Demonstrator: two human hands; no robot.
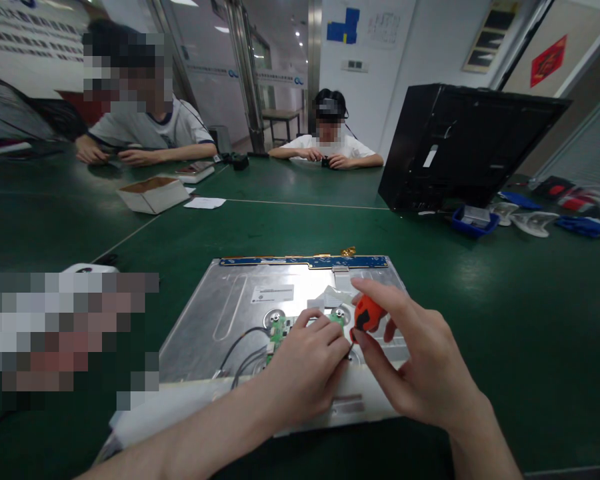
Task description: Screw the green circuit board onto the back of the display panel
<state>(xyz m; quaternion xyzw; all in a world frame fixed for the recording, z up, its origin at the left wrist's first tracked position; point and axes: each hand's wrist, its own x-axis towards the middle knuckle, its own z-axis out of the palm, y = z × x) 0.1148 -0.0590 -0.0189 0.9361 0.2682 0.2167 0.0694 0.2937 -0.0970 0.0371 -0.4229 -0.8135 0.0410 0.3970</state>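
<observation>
- Orange screwdriver point(369, 313): by the right end of the green circuit board point(277, 331), pinched in the right hand point(423, 360).
- Left hand point(307, 360): fingers curled over the board; grip cannot be told.
- Metal panel point(195, 340): beneath the board, on the worktop point(480, 300).

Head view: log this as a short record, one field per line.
left hand: over the green circuit board
right hand: grips an orange-and-black screwdriver, shaft angled down beside the left fingers
panel: metal, flat on the green table
blue strip: along the panel's far edge
beyond: open box, left; black casing, right
</observation>
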